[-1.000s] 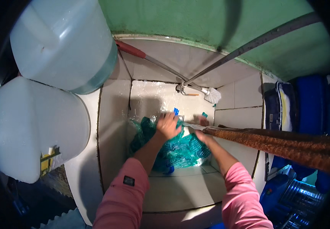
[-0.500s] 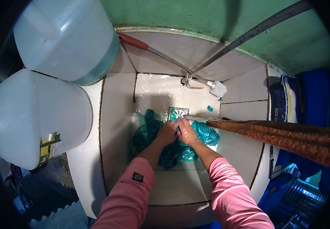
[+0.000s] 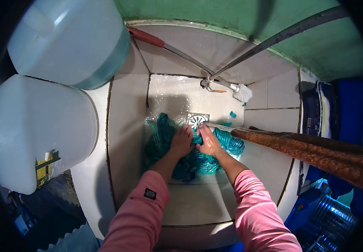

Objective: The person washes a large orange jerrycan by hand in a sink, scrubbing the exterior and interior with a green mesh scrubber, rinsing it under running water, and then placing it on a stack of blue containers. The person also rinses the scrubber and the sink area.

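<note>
A wet, sheer teal striped cloth [image 3: 209, 161] lies bunched on the floor of the tiled basin, just below the metal drain grate [image 3: 198, 120]. My left hand [image 3: 182, 142] rests on its left part, fingers stretched forward and lying flat. Beside it, my right hand [image 3: 209, 143] has bent fingers, with a fold of the cloth between fingers and thumb. The undersides of both hands are hidden. Both forearms wear pink sleeves.
Two big translucent jugs [image 3: 43, 130] stand on the left ledge. A white-headed brush [image 3: 243, 93] leans near the tap [image 3: 207, 85]. From the right, a brown towel [image 3: 299, 147] juts over the basin. Blue containers [image 3: 349, 109] stand at right. A teal scrap [image 3: 232, 114] lies near the drain.
My hands have moved apart from their touching position, and the left fingers have straightened out. More of the drain grate shows. The cloth between the hands has spread slightly.
</note>
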Demonstrator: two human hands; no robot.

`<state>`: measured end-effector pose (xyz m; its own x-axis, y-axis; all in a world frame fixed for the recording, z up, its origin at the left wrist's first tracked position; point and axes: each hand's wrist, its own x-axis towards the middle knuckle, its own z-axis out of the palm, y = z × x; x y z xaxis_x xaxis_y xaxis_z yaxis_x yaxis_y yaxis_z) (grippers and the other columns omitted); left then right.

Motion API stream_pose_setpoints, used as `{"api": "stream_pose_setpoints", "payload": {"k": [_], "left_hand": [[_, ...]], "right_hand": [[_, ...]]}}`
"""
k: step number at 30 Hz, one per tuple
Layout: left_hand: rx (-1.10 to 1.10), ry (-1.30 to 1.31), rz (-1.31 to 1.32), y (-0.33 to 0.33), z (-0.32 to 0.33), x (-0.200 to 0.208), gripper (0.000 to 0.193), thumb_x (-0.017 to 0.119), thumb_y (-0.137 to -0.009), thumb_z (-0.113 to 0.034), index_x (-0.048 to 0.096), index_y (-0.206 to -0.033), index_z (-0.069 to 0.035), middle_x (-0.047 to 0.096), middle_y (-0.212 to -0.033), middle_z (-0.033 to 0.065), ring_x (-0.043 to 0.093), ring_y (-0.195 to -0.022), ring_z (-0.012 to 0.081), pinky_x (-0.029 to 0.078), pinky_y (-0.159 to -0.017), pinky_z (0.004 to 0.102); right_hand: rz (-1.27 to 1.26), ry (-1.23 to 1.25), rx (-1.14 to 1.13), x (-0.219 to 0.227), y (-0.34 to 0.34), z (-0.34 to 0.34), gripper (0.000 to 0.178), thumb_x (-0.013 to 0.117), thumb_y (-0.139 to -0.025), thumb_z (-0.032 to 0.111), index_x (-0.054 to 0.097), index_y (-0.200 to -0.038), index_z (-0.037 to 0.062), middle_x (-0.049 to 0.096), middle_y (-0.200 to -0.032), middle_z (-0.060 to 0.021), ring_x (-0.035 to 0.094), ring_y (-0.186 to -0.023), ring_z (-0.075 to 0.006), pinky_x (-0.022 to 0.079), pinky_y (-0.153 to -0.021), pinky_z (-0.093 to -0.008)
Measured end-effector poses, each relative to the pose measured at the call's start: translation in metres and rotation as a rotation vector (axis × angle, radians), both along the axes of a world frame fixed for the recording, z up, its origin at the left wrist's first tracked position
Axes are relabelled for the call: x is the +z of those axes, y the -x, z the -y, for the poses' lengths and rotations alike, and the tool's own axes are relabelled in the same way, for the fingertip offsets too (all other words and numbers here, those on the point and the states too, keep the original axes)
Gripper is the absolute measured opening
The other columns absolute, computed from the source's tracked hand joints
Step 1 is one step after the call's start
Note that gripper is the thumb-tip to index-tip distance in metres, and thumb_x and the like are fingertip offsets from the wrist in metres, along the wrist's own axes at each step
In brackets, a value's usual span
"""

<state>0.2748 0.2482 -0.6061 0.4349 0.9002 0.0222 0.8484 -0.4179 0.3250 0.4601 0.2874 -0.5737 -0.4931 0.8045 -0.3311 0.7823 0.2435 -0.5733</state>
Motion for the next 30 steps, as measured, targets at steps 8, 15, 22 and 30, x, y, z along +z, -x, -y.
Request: {"api": "stream_pose_setpoints", "payload": {"k": [8,15,22,30], "left_hand": [[-0.025,0.466,0.113,0.010,0.010,0.005,0.067,0.072,-0.084,-0.035,0.051,-0.137,0.001,0.041,-0.154,0.0192,0.040,-0.142,0.0372,0.034,-0.117,0.0478],[-0.090,0.378,-0.017,0.009,0.006,-0.003,0.073,0.075,-0.081,-0.034,0.048,-0.140,-0.001,0.033,-0.159,0.0182,0.026,-0.150,0.0349,0.021,-0.122,0.0543],[-0.099,0.301,-0.020,0.008,0.001,-0.008,0.070,0.076,-0.081,-0.037,0.050,-0.139,-0.005,0.031,-0.161,0.0156,0.028,-0.149,0.0340,0.025,-0.120,0.0537],[-0.038,0.333,-0.088,-0.002,-0.003,-0.009,0.066,0.071,-0.085,-0.048,0.054,-0.138,-0.012,0.021,-0.166,0.0163,0.031,-0.146,0.0320,0.026,-0.117,0.0506]], "right_hand": [[0.376,-0.054,0.287,-0.003,0.022,-0.006,0.086,0.076,-0.080,0.026,0.035,-0.151,-0.0003,0.030,-0.160,-0.0139,0.049,-0.127,-0.0341,0.043,-0.108,-0.0419],[0.319,-0.046,0.270,-0.008,0.016,-0.001,0.078,0.070,-0.080,0.016,0.038,-0.148,-0.0041,0.036,-0.155,-0.0164,0.049,-0.126,-0.0339,0.044,-0.108,-0.0418],[0.099,0.003,0.143,-0.016,0.003,-0.001,0.074,0.067,-0.078,0.011,0.042,-0.146,-0.0053,0.039,-0.155,-0.0192,0.042,-0.138,-0.0382,0.036,-0.116,-0.0443],[0.103,0.198,0.086,-0.019,0.005,-0.021,0.076,0.071,-0.079,0.017,0.044,-0.149,0.0027,0.041,-0.154,-0.0185,0.041,-0.141,-0.0378,0.033,-0.116,-0.0475]]}}
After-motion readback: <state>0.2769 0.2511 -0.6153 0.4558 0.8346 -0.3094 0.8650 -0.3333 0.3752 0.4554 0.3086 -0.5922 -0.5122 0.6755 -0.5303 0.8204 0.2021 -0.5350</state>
